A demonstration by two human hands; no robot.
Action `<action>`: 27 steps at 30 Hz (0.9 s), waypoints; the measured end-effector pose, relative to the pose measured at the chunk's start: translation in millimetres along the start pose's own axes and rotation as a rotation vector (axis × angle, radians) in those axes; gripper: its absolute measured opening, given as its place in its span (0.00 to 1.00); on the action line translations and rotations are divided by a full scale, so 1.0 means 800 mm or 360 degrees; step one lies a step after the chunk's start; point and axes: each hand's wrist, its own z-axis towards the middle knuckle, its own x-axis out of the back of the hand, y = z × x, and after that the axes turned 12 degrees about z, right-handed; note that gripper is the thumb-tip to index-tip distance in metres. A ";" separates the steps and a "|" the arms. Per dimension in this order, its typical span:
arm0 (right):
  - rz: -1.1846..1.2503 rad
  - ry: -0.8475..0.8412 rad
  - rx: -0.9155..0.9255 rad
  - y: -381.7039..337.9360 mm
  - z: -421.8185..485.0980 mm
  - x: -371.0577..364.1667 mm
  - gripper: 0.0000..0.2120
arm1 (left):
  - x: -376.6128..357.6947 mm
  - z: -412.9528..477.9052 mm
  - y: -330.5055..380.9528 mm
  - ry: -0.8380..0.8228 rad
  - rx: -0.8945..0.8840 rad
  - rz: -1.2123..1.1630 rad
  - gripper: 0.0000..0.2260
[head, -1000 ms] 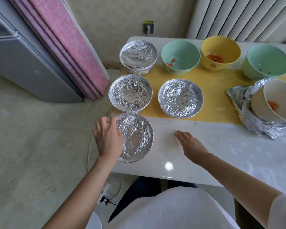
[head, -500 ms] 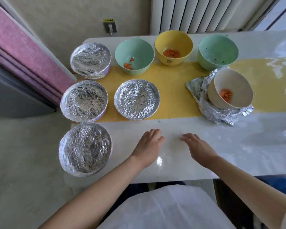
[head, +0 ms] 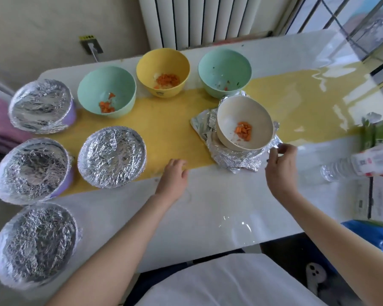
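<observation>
The crumpled foil sheet is taken at its near right corner by the right hand, pinched between thumb and forefinger as far as can be made out. The left hand is held low over the front edge of the yellow mat, fingers loosely curled and nothing gripped. The cream bowl is found right of centre on the mat, sitting tilted on that foil sheet, with a small heap of carrot pieces inside. For a clean wrap, the bowl is best steadied and set level by the free hand first, so nothing is spilled. Then the foil should be drawn up gently, since thin foil is easily torn, folded over the rim all round and pressed flat. At the left, four bowls are already capped in foil, and the closest foil-covered bowl stands near the left hand, so little room is left there. Behind, a mint bowl, a yellow bowl and a second mint bowl are lined up uncovered, the last close to the foil's far edge. At the right, a plastic bottle lying on its side and a green box could be knocked by a wide elbow.
</observation>
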 end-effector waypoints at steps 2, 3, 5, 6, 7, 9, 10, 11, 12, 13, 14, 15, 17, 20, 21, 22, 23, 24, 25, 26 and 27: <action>0.0099 0.0007 -0.0267 0.001 0.025 0.000 0.22 | 0.008 0.024 0.028 0.0036 0.0061 -0.0155 0.15; 0.0167 -0.0018 -0.0403 0.000 0.035 0.000 0.21 | 0.010 0.035 0.041 0.0044 0.0097 -0.0232 0.16; 0.0357 -0.0133 -0.0672 -0.004 0.052 -0.002 0.20 | 0.012 0.053 0.064 0.0009 0.0227 -0.0427 0.19; 0.0425 -0.0205 -0.0757 -0.007 0.057 -0.004 0.19 | 0.011 0.062 0.073 -0.0044 0.0318 -0.0547 0.22; 0.0441 -0.0273 -0.0791 -0.010 0.061 -0.005 0.18 | 0.011 0.068 0.081 -0.0115 0.0406 -0.0666 0.24; 0.0420 -0.0376 -0.0797 -0.012 0.065 -0.006 0.17 | 0.006 0.077 0.094 -0.0255 0.0547 -0.0859 0.25; 0.0413 -0.0409 -0.0797 -0.012 0.066 -0.007 0.16 | 0.002 0.080 0.097 -0.0303 0.0601 -0.0917 0.24; 0.0409 -0.0434 -0.0810 -0.012 0.069 -0.008 0.16 | -0.002 0.082 0.099 -0.0327 0.0639 -0.0942 0.23; 0.0411 -0.0457 -0.0824 -0.013 0.071 -0.008 0.15 | -0.006 0.083 0.101 -0.0346 0.0668 -0.0954 0.22; 0.0407 -0.0474 -0.0839 -0.013 0.073 -0.008 0.14 | -0.009 0.083 0.103 -0.0354 0.0683 -0.0973 0.22; 0.0412 -0.0485 -0.0848 -0.014 0.075 -0.007 0.14 | -0.013 0.084 0.103 -0.0376 0.0697 -0.1001 0.22; 0.0421 -0.0490 -0.0854 -0.015 0.076 -0.007 0.13 | -0.015 0.083 0.105 -0.0400 0.0700 -0.1037 0.23; 0.0438 -0.0497 -0.0868 -0.016 0.079 -0.004 0.13 | -0.020 0.082 0.107 -0.0447 0.0688 -0.1072 0.22; 0.0478 -0.0525 -0.0889 -0.019 0.079 0.001 0.14 | -0.024 0.075 0.112 -0.0395 0.0678 -0.1134 0.16; 0.0499 -0.0528 -0.0895 -0.019 0.079 0.003 0.14 | -0.025 0.074 0.113 -0.0354 0.0704 -0.1169 0.14; 0.0524 -0.0528 -0.0899 -0.020 0.078 0.006 0.14 | -0.023 0.071 0.116 -0.0320 0.0714 -0.1207 0.10; 0.0545 -0.0524 -0.0897 -0.021 0.077 0.008 0.14 | -0.021 0.069 0.118 -0.0300 0.0705 -0.1242 0.07; 0.0561 -0.0518 -0.0888 -0.021 0.076 0.010 0.14 | -0.019 0.068 0.119 -0.0305 0.0684 -0.1280 0.06; 0.0570 -0.0511 -0.0872 -0.022 0.075 0.013 0.13 | -0.016 0.066 0.121 -0.0324 0.0654 -0.1329 0.05; 0.0577 -0.0502 -0.0848 -0.024 0.074 0.015 0.13 | -0.012 0.064 0.122 -0.0341 0.0624 -0.1378 0.04; 0.0584 -0.0492 -0.0821 -0.025 0.073 0.017 0.13 | -0.008 0.061 0.125 -0.0347 0.0572 -0.1418 0.04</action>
